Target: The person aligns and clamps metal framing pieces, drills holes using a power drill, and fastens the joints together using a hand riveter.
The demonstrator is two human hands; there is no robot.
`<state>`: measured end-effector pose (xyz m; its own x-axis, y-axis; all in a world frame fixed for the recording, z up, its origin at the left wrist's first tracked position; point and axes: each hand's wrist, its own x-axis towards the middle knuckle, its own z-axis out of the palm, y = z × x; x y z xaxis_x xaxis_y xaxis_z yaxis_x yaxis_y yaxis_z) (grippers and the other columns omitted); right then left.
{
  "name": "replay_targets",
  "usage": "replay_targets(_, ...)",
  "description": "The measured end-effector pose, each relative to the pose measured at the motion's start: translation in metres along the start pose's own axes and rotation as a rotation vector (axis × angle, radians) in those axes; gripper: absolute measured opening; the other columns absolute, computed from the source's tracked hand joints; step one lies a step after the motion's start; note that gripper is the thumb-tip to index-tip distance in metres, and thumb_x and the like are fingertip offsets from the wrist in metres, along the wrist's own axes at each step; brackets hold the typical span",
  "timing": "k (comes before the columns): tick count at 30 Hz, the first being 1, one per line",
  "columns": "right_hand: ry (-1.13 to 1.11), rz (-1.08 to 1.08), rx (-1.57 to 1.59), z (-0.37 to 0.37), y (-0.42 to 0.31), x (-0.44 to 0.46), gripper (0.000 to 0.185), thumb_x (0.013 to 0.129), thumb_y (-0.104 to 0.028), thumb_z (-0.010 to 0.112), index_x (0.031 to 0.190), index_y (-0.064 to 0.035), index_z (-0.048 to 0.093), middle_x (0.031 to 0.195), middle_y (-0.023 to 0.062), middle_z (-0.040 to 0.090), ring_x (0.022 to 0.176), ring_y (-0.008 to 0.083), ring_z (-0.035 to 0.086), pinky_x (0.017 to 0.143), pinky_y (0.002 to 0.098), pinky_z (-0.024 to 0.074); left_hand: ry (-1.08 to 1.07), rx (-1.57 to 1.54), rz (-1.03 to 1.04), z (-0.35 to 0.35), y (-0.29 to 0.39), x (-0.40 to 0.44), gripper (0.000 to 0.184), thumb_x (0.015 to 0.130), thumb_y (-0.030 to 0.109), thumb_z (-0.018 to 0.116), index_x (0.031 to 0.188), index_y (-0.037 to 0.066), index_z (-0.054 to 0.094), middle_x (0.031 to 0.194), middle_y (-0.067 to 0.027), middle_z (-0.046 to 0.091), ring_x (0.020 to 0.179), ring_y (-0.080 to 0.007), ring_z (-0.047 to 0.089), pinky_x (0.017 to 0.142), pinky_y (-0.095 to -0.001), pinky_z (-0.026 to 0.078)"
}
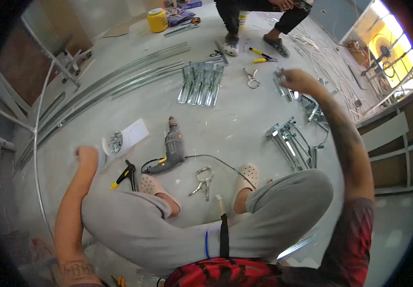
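Note:
At the left, my left hand (88,155) is curled beside a round white tub of small metal screws (115,142); whatever its fingers hold is hidden. My right hand (298,80) reaches out at the upper right, its fingers bent around the end of a shiny metal bracket (280,85). Other brackets (313,109) lie below that hand in a loose group. Between my hands, a grey corded drill (172,146) rests on the floor. Locking pliers (201,183) lie between my feet, and a black and yellow hand tool (127,175) is near my left knee.
Metal pieces lie in a row (200,83) and in another stack (292,143). Long metal channels (106,88) run along the left. A second pair of locking pliers (252,78) lies ahead. Another person (259,19) sits at the top, near yellow-handled snips (264,57). Cables (328,62) trail right.

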<state>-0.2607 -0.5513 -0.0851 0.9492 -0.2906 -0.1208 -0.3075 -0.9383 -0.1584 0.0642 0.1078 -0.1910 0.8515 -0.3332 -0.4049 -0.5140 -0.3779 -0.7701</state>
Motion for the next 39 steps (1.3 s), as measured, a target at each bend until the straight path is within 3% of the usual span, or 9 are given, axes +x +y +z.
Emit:
replay_targets(1, 0.158, -0.101, -0.052, 0.013, -0.007, 0.03, 0.039, 0.083, -0.031, 0.067, 0.112, -0.005, 0.064, 0.093, 0.018, 0.069, 0.084, 0.0316, 0.067, 0.078, 0.041, 0.0525, 0.119, -0.24, 0.23, -0.007, 0.003, 0.001, 0.026, 0.088, 0.025, 0.056, 0.109, 0.012, 0.063, 0.09, -0.0094, 0.067, 0.085, -0.028, 0.067, 0.079, -0.0403, 0.05)
replay_targets(5, 0.646, 0.2, 0.306, 0.155, -0.091, 0.113, 0.025, 0.083, -0.026, 0.061, 0.097, -0.007, 0.067, 0.092, 0.0194, 0.068, 0.09, 0.0364, 0.065, 0.079, 0.0445, 0.0515, 0.351, -0.139, 0.026, -0.122, -0.028, -0.06, 0.034, 0.084, 0.028, 0.065, 0.112, 0.01, 0.061, 0.094, -0.0112, 0.067, 0.088, -0.0283, 0.067, 0.077, -0.0421, 0.051)
replay_targets(8, -0.069, -0.062, 0.291, 0.241, -0.176, 0.104, 0.032, 0.078, -0.038, 0.063, 0.095, -0.0124, 0.071, 0.093, 0.0142, 0.07, 0.088, 0.0327, 0.066, 0.077, 0.0438, 0.0523, 0.494, -0.557, 0.135, -0.187, -0.048, -0.101, 0.041, 0.081, 0.022, 0.07, 0.117, 0.007, 0.058, 0.103, -0.0135, 0.066, 0.094, -0.0299, 0.065, 0.081, -0.0426, 0.051)
replay_targets(12, -0.184, 0.226, 0.378, 0.303, -0.198, 0.07, 0.033, 0.074, -0.034, 0.067, 0.1, -0.0142, 0.072, 0.102, 0.013, 0.069, 0.099, 0.0322, 0.065, 0.087, 0.0442, 0.0514, 0.709, -1.09, 0.519, -0.217, -0.034, -0.143, 0.05, 0.08, 0.004, 0.063, 0.129, 0.002, 0.053, 0.109, -0.0192, 0.063, 0.089, -0.0314, 0.061, 0.084, -0.0369, 0.048)
replay_targets(17, -0.103, 0.572, 0.238, 0.336, -0.115, 0.081, 0.02, 0.075, -0.018, 0.06, 0.09, -0.0094, 0.071, 0.097, 0.0159, 0.069, 0.096, 0.0324, 0.066, 0.084, 0.0419, 0.0531, 0.06, -1.237, 0.509, -0.19, -0.034, -0.162, 0.06, 0.074, 0.003, 0.064, 0.132, 0.003, 0.051, 0.097, -0.0165, 0.066, 0.09, -0.026, 0.064, 0.088, -0.0361, 0.048)
replay_targets(20, -0.017, 0.643, 0.328, 0.296, -0.101, 0.124, 0.021, 0.076, -0.02, 0.06, 0.09, -0.0086, 0.071, 0.096, 0.0164, 0.069, 0.095, 0.0339, 0.066, 0.082, 0.0428, 0.0532, 0.254, -1.332, 0.479, -0.204, -0.049, -0.152, 0.046, 0.091, 0.014, 0.06, 0.134, 0.001, 0.048, 0.108, -0.0177, 0.064, 0.099, -0.0291, 0.061, 0.09, -0.0367, 0.046)
replay_targets(22, 0.216, 0.718, 0.461, 0.302, -0.085, 0.156, 0.024, 0.076, -0.022, 0.059, 0.092, -0.0072, 0.07, 0.098, 0.0174, 0.069, 0.096, 0.0356, 0.066, 0.084, 0.0432, 0.0526, 0.246, -1.288, 0.465, -0.218, -0.048, -0.148, 0.05, 0.088, 0.011, 0.061, 0.135, 0.001, 0.047, 0.11, -0.0185, 0.063, 0.101, -0.0299, 0.06, 0.091, -0.0372, 0.045)
replay_targets(29, 0.098, 0.825, 0.605, 0.315, -0.077, 0.201, 0.042, 0.081, -0.032, 0.06, 0.112, -0.0023, 0.059, 0.103, 0.0216, 0.066, 0.1, 0.0383, 0.063, 0.085, 0.0469, 0.0506, -0.071, -1.228, 0.665, -0.237, -0.044, -0.128, 0.064, 0.082, 0.011, 0.064, 0.141, 0.0, 0.04, 0.118, -0.0239, 0.059, 0.111, -0.0339, 0.057, 0.096, -0.0391, 0.042)
replay_targets(39, 0.236, 0.738, 0.604, 0.364, -0.091, 0.243, 0.038, 0.081, -0.016, 0.06, 0.113, 0.0009, 0.047, 0.092, 0.0238, 0.066, 0.09, 0.042, 0.064, 0.077, 0.05, 0.0506, -0.2, -1.16, 0.522, -0.24, -0.041, -0.117, 0.066, 0.083, 0.005, 0.062, 0.143, 0.001, 0.036, 0.122, -0.0234, 0.057, 0.117, -0.0339, 0.053, 0.101, -0.0395, 0.038)
